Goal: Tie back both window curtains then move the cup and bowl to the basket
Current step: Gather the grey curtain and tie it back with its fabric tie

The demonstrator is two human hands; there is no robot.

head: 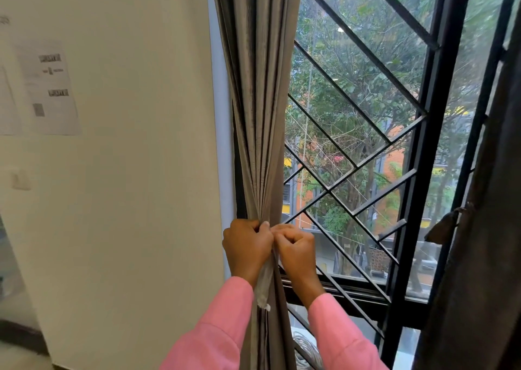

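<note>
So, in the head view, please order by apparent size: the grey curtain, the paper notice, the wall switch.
Largest: grey curtain
Then: paper notice
Smallest: wall switch
The differences are plain in this view.

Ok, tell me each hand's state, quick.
The left hand grips the gathered grey curtain.
The right hand is closed, apparently pinching the pale tie-back at the curtain.

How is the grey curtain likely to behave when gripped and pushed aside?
Probably floppy: the grey curtain hangs in soft folds and pinches narrow where the left hand grips it. Likely to spread if released, since the pale tie strip dangles loose. Seems fairly heavy; it falls straight.
</note>
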